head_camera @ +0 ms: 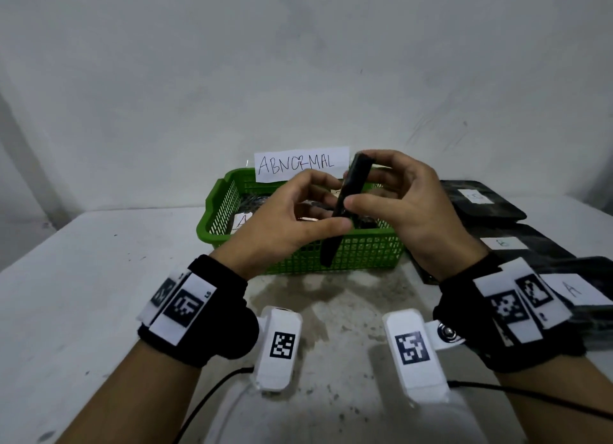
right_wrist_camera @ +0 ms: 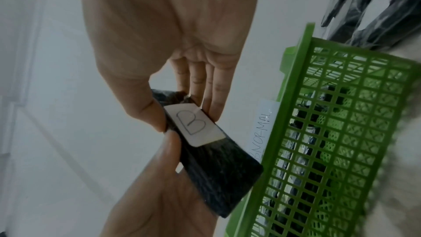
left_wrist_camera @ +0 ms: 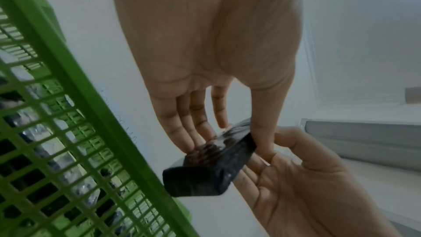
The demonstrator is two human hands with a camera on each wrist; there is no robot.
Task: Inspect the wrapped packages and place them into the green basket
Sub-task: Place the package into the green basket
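Both hands hold one black wrapped package [head_camera: 352,191] edge-on above the green basket [head_camera: 358,254]. My left hand [head_camera: 331,209] pinches its lower half between thumb and fingers. Higher up, the right hand [head_camera: 361,181] grips it, thumb on the near face and fingers behind. In the left wrist view the left hand [left_wrist_camera: 232,132] clamps the package [left_wrist_camera: 205,170], with the right hand [left_wrist_camera: 307,177] under it. The right wrist view shows the right hand [right_wrist_camera: 182,109] on the package [right_wrist_camera: 216,168], whose white label [right_wrist_camera: 193,123] reads "B". Other wrapped packages [head_camera: 252,201] lie in the basket.
A paper sign reading "ABNORMAL" [head_camera: 300,163] stands at the basket's far rim. Three black wrapped packages lie on the table [head_camera: 99,261] to the right: one at the back [head_camera: 481,201], one in the middle [head_camera: 517,241], one near, labelled "A" [head_camera: 570,287]. A wall rises right behind.
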